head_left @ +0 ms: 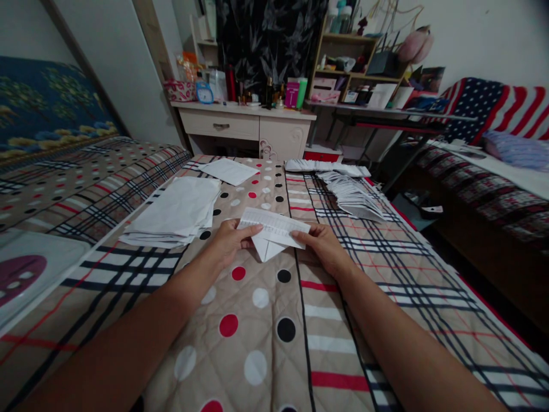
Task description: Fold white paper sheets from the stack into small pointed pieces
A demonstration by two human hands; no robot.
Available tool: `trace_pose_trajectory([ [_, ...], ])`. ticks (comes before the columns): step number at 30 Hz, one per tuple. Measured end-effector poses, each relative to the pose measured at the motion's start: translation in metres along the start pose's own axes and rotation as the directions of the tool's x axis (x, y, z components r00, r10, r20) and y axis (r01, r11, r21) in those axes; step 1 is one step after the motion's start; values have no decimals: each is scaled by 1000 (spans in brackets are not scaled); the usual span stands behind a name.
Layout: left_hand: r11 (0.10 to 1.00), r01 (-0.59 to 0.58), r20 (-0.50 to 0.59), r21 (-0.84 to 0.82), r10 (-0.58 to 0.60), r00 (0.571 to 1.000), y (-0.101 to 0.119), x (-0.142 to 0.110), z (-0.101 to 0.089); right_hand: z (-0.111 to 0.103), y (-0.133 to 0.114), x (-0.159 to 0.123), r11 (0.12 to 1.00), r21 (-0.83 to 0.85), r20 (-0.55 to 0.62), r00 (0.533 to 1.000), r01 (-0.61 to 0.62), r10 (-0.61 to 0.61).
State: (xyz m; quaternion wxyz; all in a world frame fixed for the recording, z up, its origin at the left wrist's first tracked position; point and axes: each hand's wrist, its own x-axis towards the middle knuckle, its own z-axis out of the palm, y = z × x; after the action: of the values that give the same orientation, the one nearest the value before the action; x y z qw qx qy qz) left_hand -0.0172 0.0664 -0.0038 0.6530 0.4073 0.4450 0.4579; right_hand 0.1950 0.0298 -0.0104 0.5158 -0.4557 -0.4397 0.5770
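Between my two hands is a folded sheet of paper (277, 227), white with faint print on its upper band and a pointed flap hanging below. My left hand (234, 243) pinches its left end, thumb on top. At the right end my right hand (323, 243) grips it the same way; the fingers behind the paper are hidden. Left of my hands lies a stack of white paper sheets (174, 209), with a single sheet (229, 170) beyond it. To the right, a fanned row of folded papers (354, 194) rests below another white folded row (326, 167).
A quilted bedspread (261, 343) with dots and plaid covers the surface under my hands. At the left edge sits a clear-white item with a pink print (26, 274). A dresser (240, 126) stands beyond the bed, and a desk (386, 111) is at the back right.
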Motion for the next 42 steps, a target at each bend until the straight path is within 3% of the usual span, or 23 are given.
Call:
trace_pose_trajectory([
  [5, 975, -104, -82, -196, 89, 993, -7, -2, 12, 18, 2, -4, 986, 39, -89, 984, 159, -155],
  [8, 925, -161, -164, -344, 109, 980, -14, -5, 27, 36, 6, -9, 964, 170, -182, 968, 206, -174],
  [12, 901, -172, -174, -398, 109, 979, -20, -13, 45, 55, 10, -14, 947, 207, -177, 961, 247, -212],
  [18, 939, -74, -83, -336, 48, 995, -21, -22, 49, 47, 20, -6, 954, 190, -422, 897, 230, -132],
  [24, 979, 37, 114, -200, -14, 993, -18, -24, 41, 29, 17, 1, 966, 94, -474, 864, 240, -169],
  [30, 992, 80, 215, -95, -58, 975, -15, -25, 37, 24, 15, 0, 965, 72, -485, 854, 253, -187],
  [32, 993, 111, 226, -40, -99, 969, -11, -25, 34, 23, 14, -1, 967, 55, -468, 862, 250, -196],
  [35, 992, 117, 203, 56, -126, 971, -3, -22, 27, 24, 12, -5, 971, 89, -381, 909, 221, -172],
  [39, 994, 67, 243, 87, -86, 966, 8, -17, 17, 32, 9, -11, 986, 161, -107, 994, 41, -24],
  [42, 992, 73, 253, 104, -97, 963, 13, -16, 13, 36, 7, -14, 986, 144, 69, 995, -80, 71],
])
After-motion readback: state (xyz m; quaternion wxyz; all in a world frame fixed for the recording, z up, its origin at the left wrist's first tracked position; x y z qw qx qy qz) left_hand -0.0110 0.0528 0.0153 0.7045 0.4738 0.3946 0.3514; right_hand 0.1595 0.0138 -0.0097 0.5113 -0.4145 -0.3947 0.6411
